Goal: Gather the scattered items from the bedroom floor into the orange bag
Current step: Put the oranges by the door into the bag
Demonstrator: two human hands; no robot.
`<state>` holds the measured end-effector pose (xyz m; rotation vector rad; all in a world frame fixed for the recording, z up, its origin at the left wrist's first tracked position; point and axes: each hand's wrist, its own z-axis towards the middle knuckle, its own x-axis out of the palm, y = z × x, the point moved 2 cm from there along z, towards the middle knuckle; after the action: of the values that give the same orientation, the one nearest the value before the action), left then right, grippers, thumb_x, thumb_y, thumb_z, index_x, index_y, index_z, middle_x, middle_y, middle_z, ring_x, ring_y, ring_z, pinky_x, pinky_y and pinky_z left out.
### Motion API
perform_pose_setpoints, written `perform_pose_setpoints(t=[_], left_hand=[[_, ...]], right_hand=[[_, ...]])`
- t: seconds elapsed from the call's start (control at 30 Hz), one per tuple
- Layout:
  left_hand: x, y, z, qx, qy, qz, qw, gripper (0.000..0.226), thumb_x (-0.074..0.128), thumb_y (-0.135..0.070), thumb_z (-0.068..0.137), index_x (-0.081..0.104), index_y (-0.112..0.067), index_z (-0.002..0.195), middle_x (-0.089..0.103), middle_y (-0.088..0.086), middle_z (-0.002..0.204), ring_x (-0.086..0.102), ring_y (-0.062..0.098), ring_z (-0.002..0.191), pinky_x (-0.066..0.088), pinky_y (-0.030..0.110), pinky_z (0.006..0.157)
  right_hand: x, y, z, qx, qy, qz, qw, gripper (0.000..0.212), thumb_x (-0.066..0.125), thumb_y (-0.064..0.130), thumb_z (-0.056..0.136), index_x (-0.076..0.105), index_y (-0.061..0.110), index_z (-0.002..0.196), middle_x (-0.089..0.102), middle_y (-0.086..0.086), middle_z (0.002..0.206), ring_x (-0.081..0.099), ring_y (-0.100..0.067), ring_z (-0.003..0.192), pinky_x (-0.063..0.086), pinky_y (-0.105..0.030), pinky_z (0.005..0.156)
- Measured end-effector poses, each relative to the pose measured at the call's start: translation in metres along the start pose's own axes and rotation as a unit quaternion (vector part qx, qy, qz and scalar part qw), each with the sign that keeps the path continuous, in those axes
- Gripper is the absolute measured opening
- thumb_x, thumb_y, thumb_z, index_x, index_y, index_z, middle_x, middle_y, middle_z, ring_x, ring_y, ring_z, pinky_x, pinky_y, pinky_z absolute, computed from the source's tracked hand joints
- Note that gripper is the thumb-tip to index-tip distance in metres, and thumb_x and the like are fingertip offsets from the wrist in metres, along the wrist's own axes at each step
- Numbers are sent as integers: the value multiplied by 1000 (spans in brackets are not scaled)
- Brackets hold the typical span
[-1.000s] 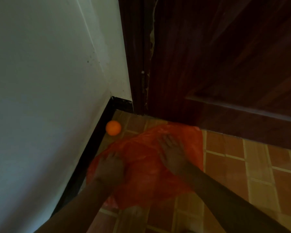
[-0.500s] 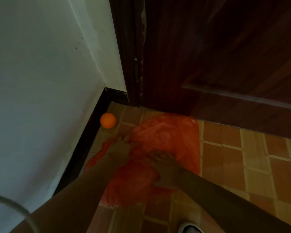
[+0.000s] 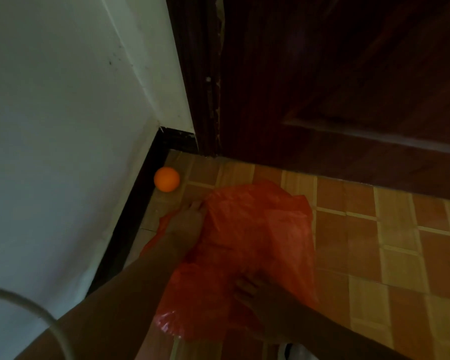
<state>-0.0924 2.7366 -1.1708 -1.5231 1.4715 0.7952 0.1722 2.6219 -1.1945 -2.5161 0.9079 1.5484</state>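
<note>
Down in the corner where the white wall (image 3: pixel 63 126) is meeting the dark wooden door (image 3: pixel 335 87), the gathering is looking barely begun, as far as this view shows. On the tiled floor (image 3: pixel 400 242) the orange bag (image 3: pixel 257 242) is lying crumpled and mostly flat, thin and glossy like plastic film, and nothing is showing through as a bulge (its mouth is not clearly visible). Both hands are working on it: the left hand (image 3: pixel 187 224) is reaching over the bag's far left edge, fingers extended toward the corner, though whether it is pinching the film I cannot tell; the right hand (image 3: pixel 255 289) is lying with fingers spread on the near part. An orange ball (image 3: pixel 166 179) is sitting against the black skirting (image 3: pixel 130 229), just beyond the left fingertips and not yet bagged, so it is probably the next pick.
</note>
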Motion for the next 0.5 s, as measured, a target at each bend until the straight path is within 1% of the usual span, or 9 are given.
perform_pose_setpoints(t=[0.07,0.13,0.17,0.2,0.27,0.3,0.37,0.4,0.5], left_hand=[[4,1,5,-3,10,2,1000,54,42,-23,104,33,-23,157,25,3,163,43,32,137,44,45,107],[6,1,7,-5,10,-9,1000,53,41,-21,103,33,-22,156,25,4,163,44,33,137,46,47,105],[5,1,7,-7,9,-14,1000,53,41,-21,103,33,-22,156,25,4,163,45,34,135,47,48,104],[4,0,6,-6,8,-16,1000,54,42,-22,102,33,-22,156,25,5,162,45,34,134,47,49,104],[3,0,2,8,9,-10,1000,59,47,-27,100,31,-23,156,22,6,163,41,36,137,46,51,106],[4,0,0,21,10,-4,1000,61,50,-30,98,32,-23,156,21,6,164,39,36,139,44,52,107],[5,2,-5,43,16,19,999,59,49,-34,97,36,-24,154,20,6,165,34,36,142,38,55,111],[6,2,-7,49,15,38,998,58,48,-35,97,37,-25,154,19,6,165,31,36,144,35,57,112],[4,3,-16,52,6,72,996,60,48,-36,97,35,-26,155,15,7,167,21,35,150,27,60,116]], right_hand=[[4,4,-6,-10,50,19,998,85,35,72,95,23,23,163,12,-6,172,2,-30,158,-13,-49,118],[3,7,-9,-6,56,26,998,81,34,69,96,26,22,162,14,-7,172,5,-30,158,-10,-50,120],[2,9,-10,-11,48,12,999,78,35,67,97,33,21,159,23,-8,169,16,-31,157,-2,-52,123],[-1,12,-11,-17,34,-4,999,74,39,66,96,43,21,154,36,-8,164,31,-32,152,12,-55,124],[-9,15,-4,-5,-19,-1,1000,66,52,64,90,56,24,142,55,-4,150,53,-27,138,45,-55,112],[-19,16,2,-7,-69,-6,998,64,56,62,87,58,26,139,58,-1,146,56,-25,134,51,-53,106],[-47,10,22,-2,-162,-27,986,63,54,58,86,54,27,140,54,-1,150,53,-26,138,46,-52,107],[-60,3,32,15,-179,-34,983,63,53,56,88,52,25,143,50,-3,154,48,-28,142,39,-54,111],[-86,-22,59,39,-115,-68,990,67,54,52,95,45,19,153,34,-10,165,24,-34,155,9,-60,119]])
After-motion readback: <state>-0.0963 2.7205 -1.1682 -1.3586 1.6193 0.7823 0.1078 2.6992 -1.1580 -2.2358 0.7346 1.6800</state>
